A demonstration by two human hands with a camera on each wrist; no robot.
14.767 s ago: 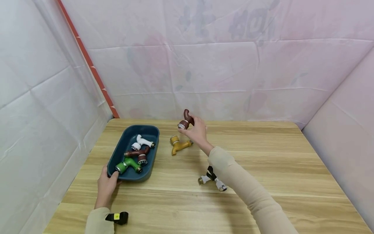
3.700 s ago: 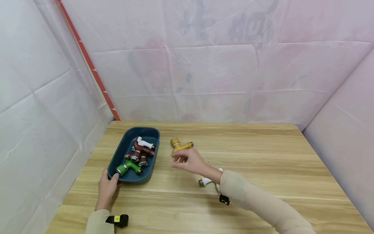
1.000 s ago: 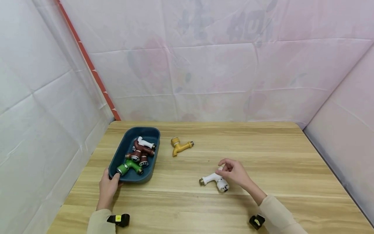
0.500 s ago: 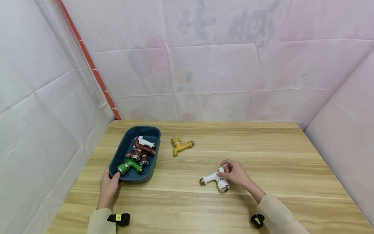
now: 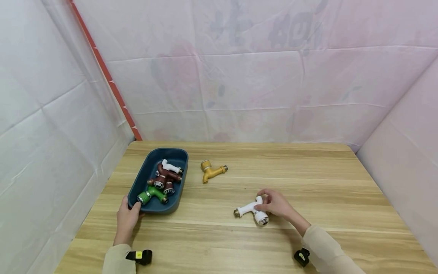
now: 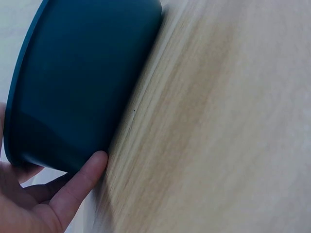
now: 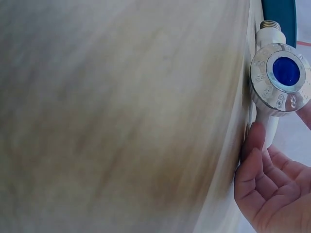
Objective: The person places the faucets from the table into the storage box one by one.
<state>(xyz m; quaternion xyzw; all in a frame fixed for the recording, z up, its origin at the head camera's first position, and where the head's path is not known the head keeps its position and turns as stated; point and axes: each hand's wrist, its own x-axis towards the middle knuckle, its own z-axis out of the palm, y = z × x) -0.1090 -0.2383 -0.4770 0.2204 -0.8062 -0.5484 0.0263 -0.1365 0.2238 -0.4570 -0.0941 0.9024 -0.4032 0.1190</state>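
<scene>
My left hand [image 5: 126,219] grips the near corner of a dark blue plastic bin [image 5: 135,186], thumb over the rim and fingers beneath, as the left wrist view also shows. Inside lie a green tap [image 5: 152,193], two brown taps [image 5: 163,176], one across the other, and a white tap [image 5: 171,166]. On the table to the right, my right hand [image 5: 275,204] pinches another white tap [image 5: 247,209] near its spout. In the right wrist view this tap's round chrome handle [image 7: 262,94] has a blue centre, and curled fingers [image 7: 255,138] are at its spout.
A yellow tap [image 5: 213,173] lies on the wooden table [image 5: 291,167], just right of the bin. White sheets [image 5: 239,83] hang behind and at both sides. A red strip [image 5: 109,80] runs down the back left corner.
The brown tap once in my right hand now lies in the bin. That hand has since passed the yellow tap and come down on the white tap. My left hand stays on the bin.
</scene>
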